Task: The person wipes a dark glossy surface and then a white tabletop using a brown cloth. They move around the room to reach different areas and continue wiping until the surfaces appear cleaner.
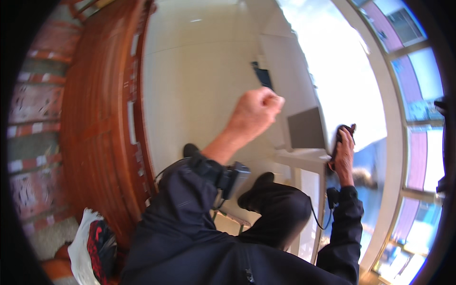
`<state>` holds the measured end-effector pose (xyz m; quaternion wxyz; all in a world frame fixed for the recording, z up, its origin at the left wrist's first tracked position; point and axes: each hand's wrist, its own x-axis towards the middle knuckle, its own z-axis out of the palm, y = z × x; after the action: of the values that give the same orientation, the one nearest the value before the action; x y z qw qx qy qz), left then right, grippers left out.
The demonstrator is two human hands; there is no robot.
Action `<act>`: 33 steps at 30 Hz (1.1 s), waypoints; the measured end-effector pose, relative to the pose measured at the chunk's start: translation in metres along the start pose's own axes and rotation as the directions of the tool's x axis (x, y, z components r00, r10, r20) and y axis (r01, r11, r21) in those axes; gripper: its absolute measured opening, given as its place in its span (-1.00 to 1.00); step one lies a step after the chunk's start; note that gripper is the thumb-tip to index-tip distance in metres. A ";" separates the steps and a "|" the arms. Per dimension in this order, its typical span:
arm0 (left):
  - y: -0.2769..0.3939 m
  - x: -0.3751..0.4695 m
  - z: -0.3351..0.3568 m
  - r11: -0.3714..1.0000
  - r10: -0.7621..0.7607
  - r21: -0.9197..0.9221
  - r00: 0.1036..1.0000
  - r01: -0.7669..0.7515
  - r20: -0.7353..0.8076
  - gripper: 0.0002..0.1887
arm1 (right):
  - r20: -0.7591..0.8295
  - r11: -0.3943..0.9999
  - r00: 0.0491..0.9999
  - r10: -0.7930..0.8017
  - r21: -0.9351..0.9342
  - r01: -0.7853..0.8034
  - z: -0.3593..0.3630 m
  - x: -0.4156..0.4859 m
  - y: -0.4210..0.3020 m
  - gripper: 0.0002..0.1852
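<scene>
My left hand (254, 110) is raised over the tiled floor, its fingers curled into a fist; whether something small is pinched in it cannot be told. A black box-shaped device (233, 180) is strapped at that wrist. At the right, my right hand (345, 153) rests with its fingers over a dark object (338, 140), perhaps a shoe or pouch, at the edge of a brightly lit white surface (342, 82). A second small black device (332, 196) with a cable hangs near the right cuff.
A reddish-brown wooden bench or cabinet (96, 117) stands along the left. A white bag (83, 245) with red and black contents lies at the lower left. A grey panel (306, 129) and a pale frame (302, 156) are between my hands. Windows (415, 153) line the far right.
</scene>
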<state>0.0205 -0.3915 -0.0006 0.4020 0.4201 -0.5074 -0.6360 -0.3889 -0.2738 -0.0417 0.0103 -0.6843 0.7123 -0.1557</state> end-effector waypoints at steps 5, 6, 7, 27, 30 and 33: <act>0.003 -0.003 -0.014 0.997 0.054 0.050 0.997 -0.052 -0.050 -0.68 | 0.049 0.998 0.997 0.058 0.027 -0.059 0.017 0.036 -0.018 -0.46; 0.004 -0.004 -0.016 0.998 0.049 0.051 0.997 -0.046 -0.054 -0.68 | 0.031 0.998 0.999 -0.043 0.036 0.042 0.021 0.047 -0.020 -0.46; 0.005 -0.005 -0.015 0.998 0.048 0.052 0.998 -0.046 -0.051 -0.67 | 0.034 0.999 0.999 -0.027 0.020 0.026 0.023 0.056 -0.020 -0.46; 0.000 -0.010 -0.048 0.998 -0.014 -0.062 0.994 0.007 -0.105 -0.79 | -0.104 0.990 0.985 -0.140 -0.021 0.139 0.039 0.078 -0.025 -0.52; -0.002 -0.014 -0.054 1.000 -0.017 0.010 0.997 0.018 -0.079 -0.78 | -0.123 0.989 0.981 -0.150 0.000 0.151 0.041 0.077 -0.025 -0.53; 0.001 -0.021 -0.054 0.998 -0.005 0.057 0.997 0.009 -0.081 -0.77 | -0.139 0.991 0.982 -0.131 -0.005 0.132 0.043 0.077 -0.027 -0.53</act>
<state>0.0782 -0.3883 -0.0039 0.4077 0.4586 -0.5073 -0.6052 -0.3574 -0.3584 -0.0610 -0.0482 -0.7174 0.6641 -0.2050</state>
